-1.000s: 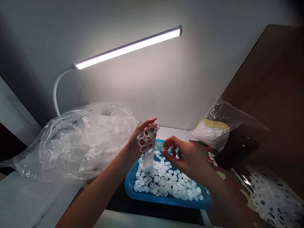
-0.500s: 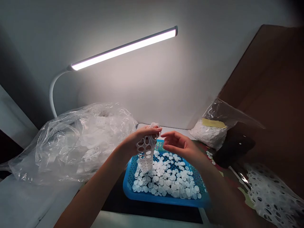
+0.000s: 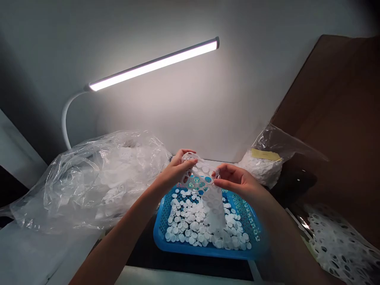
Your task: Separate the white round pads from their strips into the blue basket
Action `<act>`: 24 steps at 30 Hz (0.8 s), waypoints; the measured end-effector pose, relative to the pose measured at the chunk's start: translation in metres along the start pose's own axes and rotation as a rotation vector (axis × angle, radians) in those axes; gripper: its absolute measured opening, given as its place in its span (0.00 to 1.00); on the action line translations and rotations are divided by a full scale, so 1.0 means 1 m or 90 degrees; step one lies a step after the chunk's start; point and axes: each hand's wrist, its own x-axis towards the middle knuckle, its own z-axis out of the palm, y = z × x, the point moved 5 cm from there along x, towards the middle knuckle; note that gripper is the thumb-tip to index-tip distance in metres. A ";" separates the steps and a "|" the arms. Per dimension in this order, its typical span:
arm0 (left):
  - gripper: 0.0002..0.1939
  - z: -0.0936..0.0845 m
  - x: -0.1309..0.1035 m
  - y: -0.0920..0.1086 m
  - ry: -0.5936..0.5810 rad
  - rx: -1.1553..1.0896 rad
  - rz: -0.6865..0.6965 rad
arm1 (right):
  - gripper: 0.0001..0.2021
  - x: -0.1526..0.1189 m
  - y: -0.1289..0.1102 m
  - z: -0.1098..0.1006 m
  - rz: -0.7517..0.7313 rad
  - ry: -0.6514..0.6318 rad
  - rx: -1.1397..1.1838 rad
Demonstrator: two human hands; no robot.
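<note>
A thin white sheet punched with round holes [image 3: 202, 169] is held up over a blue plastic basket [image 3: 204, 251]. My left hand [image 3: 181, 164] is closed on its upper left part, thumb on the near side. At the sheet's right edge, my right hand [image 3: 237, 180] pinches it between thumb and fingers. The lower part of the sheet hangs down, blurred, in front of the basket. Many small white discs [image 3: 190, 221] lie loose in the basket below both hands.
At left lies a big clear bag of white material [image 3: 97, 174], with a lit lamp [image 3: 154, 65] above. A clear bag with a yellow label [image 3: 265, 154] stands back right, near a dark object [image 3: 297, 180]. More holed white sheets [image 3: 341, 245] lie at the right edge.
My right hand has closed on the sheet's right edge. The sheet, earlier hanging from my left hand, is now spread between both hands, its lower end swung to the right.
</note>
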 end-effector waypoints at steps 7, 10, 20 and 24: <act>0.10 0.014 -0.005 0.003 -0.079 0.100 0.091 | 0.12 -0.003 -0.008 0.003 -0.006 0.034 -0.072; 0.11 0.020 -0.008 -0.001 -0.133 0.094 0.044 | 0.13 -0.003 -0.008 0.003 -0.012 0.029 -0.081; 0.13 0.043 -0.026 0.005 -0.317 0.247 0.089 | 0.16 -0.007 -0.012 0.001 -0.011 0.002 -0.111; 0.15 0.045 -0.027 0.009 -0.338 0.184 0.087 | 0.11 -0.010 -0.017 -0.002 -0.041 0.080 -0.170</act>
